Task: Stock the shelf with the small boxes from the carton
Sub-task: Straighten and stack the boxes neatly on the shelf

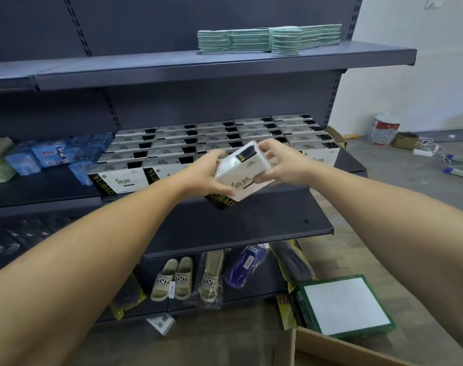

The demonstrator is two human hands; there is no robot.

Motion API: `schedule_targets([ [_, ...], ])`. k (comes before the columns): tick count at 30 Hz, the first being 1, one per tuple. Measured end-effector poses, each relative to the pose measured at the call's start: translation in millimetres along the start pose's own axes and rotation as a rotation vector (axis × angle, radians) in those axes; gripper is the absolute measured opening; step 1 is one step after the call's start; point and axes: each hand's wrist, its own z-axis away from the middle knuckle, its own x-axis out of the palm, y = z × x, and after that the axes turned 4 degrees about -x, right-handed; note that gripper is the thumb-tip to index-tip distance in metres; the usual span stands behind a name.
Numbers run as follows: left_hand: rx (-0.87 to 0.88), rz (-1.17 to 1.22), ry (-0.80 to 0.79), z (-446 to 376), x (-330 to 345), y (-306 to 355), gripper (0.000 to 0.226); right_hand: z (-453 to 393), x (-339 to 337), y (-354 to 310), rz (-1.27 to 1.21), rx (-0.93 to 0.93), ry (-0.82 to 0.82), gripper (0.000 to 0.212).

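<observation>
rows of small boxes (217, 136) fill the middle shelf (40, 188), with packets (56, 154) to their left. both hands hold one box (242, 171) before the rows. slippers (172, 281) lie on the bottom shelf; the carton (330, 350) sits on the floor, lower right.

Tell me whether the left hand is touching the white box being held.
Touching. The head view shows the left hand with fingers wrapped on the white box's near end.

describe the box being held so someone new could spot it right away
Start at the dark shelf unit and its middle shelf, filled with rows of white boxes. In front of them, the left hand and right hand hold one white box. It alone is tilted and off the shelf.
</observation>
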Motion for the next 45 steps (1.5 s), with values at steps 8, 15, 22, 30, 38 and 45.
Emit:
schedule_targets([
  [8,-0.015,-0.466,0.071,-5.8,-14.7,-12.5,0.076,-17.9,33.2,-28.0,0.826,-0.28,0.048,0.104],
  [15,-0.049,-0.42,0.197,14.3,-51.4,-46.6,0.072,-55.7,72.8,-61.7,0.967,-0.355,0.079,0.066],
  [22,-0.072,-0.445,0.251,18.5,-109.4,-102.8,0.067,-118.1,114.4,-97.7,0.948,-0.42,0.119,0.061],
  [30,-0.079,-0.487,0.3,12.0,-189.5,-171.1,0.064,-197.6,153.2,-149.4,0.94,-0.371,0.149,0.06],
  [38,-0.148,-0.477,0.32,9.0,-228.8,-231.2,0.059,-270.3,186.0,-172.7,0.952,-0.299,0.126,0.068],
  [45,-0.191,-0.414,0.248,-16.9,-226.5,-255.3,0.054,-336.6,201.1,-167.8,0.904,-0.221,0.066,0.067],
])
